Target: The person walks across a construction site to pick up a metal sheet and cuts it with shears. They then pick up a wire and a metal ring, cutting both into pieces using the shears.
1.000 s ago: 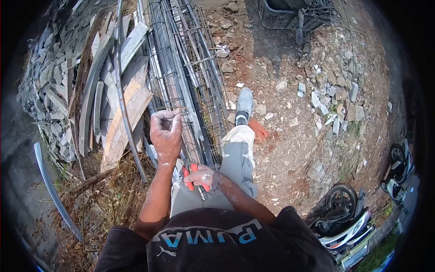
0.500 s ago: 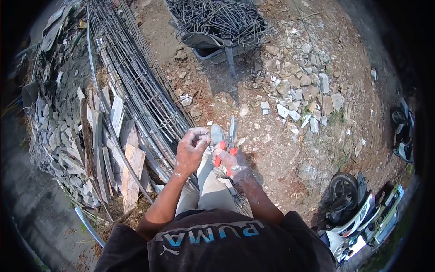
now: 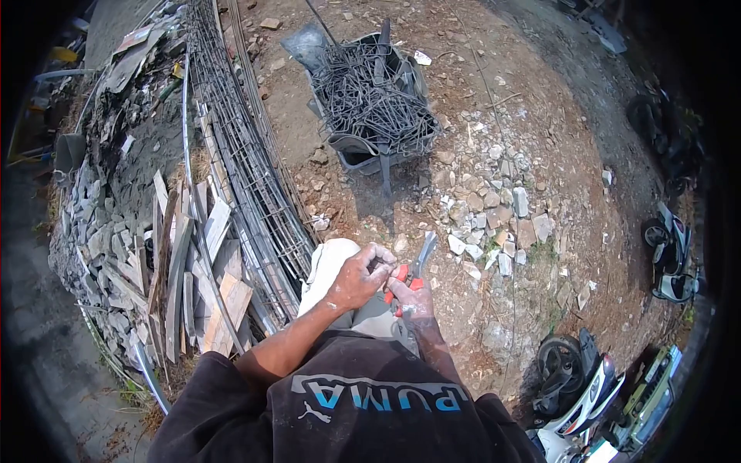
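My right hand (image 3: 411, 301) is closed around the red handles of a pair of snips (image 3: 423, 253), whose metal blades point up and slightly right. Close beside it on the left, my left hand (image 3: 363, 279) has its fingers curled into a pinch near the handles. Whatever sits in that pinch, if anything, is too small to make out. Both hands look dusty with pale powder. They are in front of my light trousers (image 3: 330, 258), with one knee showing left of the hands.
Ahead stands a wheelbarrow (image 3: 361, 164) heaped with bent steel rods (image 3: 378, 108). A long bundle of rebar (image 3: 251, 166) runs along the left, beside wooden planks (image 3: 229, 297) and rubble. Broken stones (image 3: 490, 208) lie to the right, with a parked motorcycle (image 3: 579, 386) at lower right.
My view has shifted, so the wheelbarrow shows more fully. Both hands sit lower and further right, and the left has come closer to the snips. A knee now shows left of the hands.
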Demonstrator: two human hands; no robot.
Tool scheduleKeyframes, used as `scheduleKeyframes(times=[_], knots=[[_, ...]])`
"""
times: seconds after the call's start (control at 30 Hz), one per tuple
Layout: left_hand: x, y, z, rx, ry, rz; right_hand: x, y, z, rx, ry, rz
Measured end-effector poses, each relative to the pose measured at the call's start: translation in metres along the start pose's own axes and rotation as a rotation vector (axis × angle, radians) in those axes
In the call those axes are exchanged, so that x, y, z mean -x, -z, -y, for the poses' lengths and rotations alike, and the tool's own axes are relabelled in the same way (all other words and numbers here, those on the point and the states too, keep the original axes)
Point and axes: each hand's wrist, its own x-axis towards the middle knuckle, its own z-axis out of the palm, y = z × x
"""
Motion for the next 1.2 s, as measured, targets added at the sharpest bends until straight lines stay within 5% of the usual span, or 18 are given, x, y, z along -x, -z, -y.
scheduleKeyframes(times=[0.13,0.27,0.53,0.67,0.83,0.97,1.2], knots=[[-0.011,0.015,-0.016,0.274,0.018,0.144,0.003,0.009,0.028,-0.289,0.122,0.218],[-0.016,0.031,-0.059,0.536,0.113,0.262,0.004,0.018,0.062,-0.763,-0.102,0.539],[-0.061,0.039,-0.081,0.716,0.124,0.151,-0.042,0.03,0.109,-0.816,-0.248,0.802],[-0.098,0.034,-0.089,0.968,0.115,0.136,-0.066,0.064,0.157,-0.314,-0.111,0.7],[-0.142,0.011,-0.104,1.285,0.159,0.24,-0.056,0.078,0.208,-0.054,0.132,0.281],[-0.178,-0.014,-0.126,1.404,0.152,0.386,-0.043,0.098,0.246,0.119,0.279,0.091],[-0.248,-0.076,-0.184,1.352,0.283,0.311,-0.077,0.173,0.282,0.503,0.801,-0.107]])
